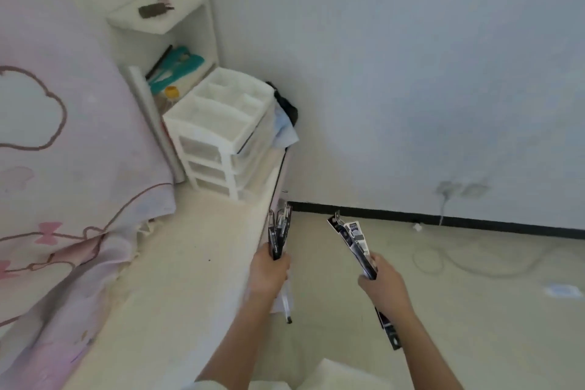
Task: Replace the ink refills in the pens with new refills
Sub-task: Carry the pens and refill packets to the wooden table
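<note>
The left hand (269, 269) is at the desk's (190, 263) right edge, with its back to the camera. Its fingers are curled tight round the lower ends of a bunch of pens (278, 231). The pens point up and away, just over that edge. The right hand (380, 285) is off the desk, over the floor and well right of the edge. Its fingers and thumb are clamped on a flat refill pack (354, 244) partway along it. The pack slants up to the left, and its lower end sticks out under the wrist. The two hands are apart and the pens and pack do not touch. A white drawer unit (221, 136) stands at the desk's far right corner. A pink blanket (63, 168) lies over the left edge. A cable (459, 263) lies on the floor by the wall.
</note>
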A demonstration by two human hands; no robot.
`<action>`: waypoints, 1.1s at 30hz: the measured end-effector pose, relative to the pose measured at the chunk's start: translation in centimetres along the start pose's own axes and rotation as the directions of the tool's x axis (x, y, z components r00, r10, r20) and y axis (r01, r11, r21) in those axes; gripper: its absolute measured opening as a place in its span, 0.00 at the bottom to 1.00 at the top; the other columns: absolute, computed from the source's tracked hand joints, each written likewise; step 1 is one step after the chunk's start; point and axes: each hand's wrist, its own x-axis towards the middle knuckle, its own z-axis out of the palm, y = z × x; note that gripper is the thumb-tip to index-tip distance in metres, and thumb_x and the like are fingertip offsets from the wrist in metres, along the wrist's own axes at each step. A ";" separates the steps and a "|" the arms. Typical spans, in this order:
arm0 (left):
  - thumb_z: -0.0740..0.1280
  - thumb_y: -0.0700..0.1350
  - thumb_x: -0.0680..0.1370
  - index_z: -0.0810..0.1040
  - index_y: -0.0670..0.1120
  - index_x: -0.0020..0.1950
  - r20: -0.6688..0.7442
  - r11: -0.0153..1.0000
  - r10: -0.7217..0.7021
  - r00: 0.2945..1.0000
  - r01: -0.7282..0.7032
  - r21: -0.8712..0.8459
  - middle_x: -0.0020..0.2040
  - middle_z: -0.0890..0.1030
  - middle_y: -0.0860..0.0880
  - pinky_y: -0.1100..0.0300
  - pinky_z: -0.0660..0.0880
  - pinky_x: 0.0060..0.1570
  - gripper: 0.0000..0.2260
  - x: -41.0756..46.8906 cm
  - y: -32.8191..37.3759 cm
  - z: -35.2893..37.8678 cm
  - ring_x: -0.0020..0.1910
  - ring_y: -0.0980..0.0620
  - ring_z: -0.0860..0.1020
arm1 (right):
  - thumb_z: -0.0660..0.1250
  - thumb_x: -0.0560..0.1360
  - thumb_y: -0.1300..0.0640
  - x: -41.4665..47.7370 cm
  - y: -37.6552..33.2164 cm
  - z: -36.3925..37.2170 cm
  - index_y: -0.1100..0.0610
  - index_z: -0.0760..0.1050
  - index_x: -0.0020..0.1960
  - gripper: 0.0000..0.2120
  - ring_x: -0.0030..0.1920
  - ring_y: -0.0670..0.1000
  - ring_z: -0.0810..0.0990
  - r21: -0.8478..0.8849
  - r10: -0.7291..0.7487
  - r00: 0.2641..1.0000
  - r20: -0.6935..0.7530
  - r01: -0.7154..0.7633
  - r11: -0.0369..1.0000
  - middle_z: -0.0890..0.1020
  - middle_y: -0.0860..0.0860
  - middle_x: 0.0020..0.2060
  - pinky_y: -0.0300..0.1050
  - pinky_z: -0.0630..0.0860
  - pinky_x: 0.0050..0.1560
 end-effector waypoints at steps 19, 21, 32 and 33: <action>0.63 0.36 0.73 0.68 0.42 0.37 0.781 0.887 0.089 0.618 -0.406 0.220 0.34 0.71 0.45 0.71 0.68 0.22 0.06 -5.4 8.1 33.1 0.30 0.51 0.69 | 0.60 0.71 0.62 -4.6 20.1 -15.7 0.55 0.68 0.62 0.20 0.42 0.54 0.74 0.513 0.673 0.655 -0.344 -0.469 0.719 0.77 0.52 0.43 0.43 0.67 0.38; 0.63 0.36 0.73 0.68 0.42 0.38 0.828 0.866 0.077 0.555 -0.449 0.220 0.34 0.72 0.45 0.72 0.68 0.22 0.06 -4.9 9.0 35.4 0.30 0.51 0.69 | 0.60 0.71 0.62 -3.8 20.8 -16.7 0.55 0.68 0.62 0.19 0.41 0.54 0.74 0.555 0.714 0.598 -0.365 -0.476 0.682 0.76 0.52 0.42 0.43 0.67 0.38; 0.63 0.34 0.73 0.68 0.41 0.37 0.951 0.810 -0.050 0.305 -0.545 0.218 0.32 0.72 0.46 0.72 0.67 0.21 0.06 -4.1 10.5 46.1 0.27 0.51 0.68 | 0.60 0.71 0.62 -3.0 23.3 -18.7 0.53 0.66 0.64 0.21 0.41 0.56 0.73 0.734 0.913 0.243 -0.329 -0.542 0.409 0.76 0.53 0.41 0.43 0.67 0.38; 0.63 0.34 0.73 0.68 0.41 0.37 0.959 0.802 -0.079 0.273 -0.554 0.224 0.32 0.72 0.46 0.71 0.67 0.21 0.06 -4.9 10.0 47.1 0.27 0.51 0.68 | 0.60 0.71 0.62 -3.2 23.9 -18.8 0.53 0.66 0.64 0.21 0.41 0.56 0.73 0.749 0.921 0.223 -0.320 -0.535 0.390 0.76 0.53 0.41 0.43 0.67 0.38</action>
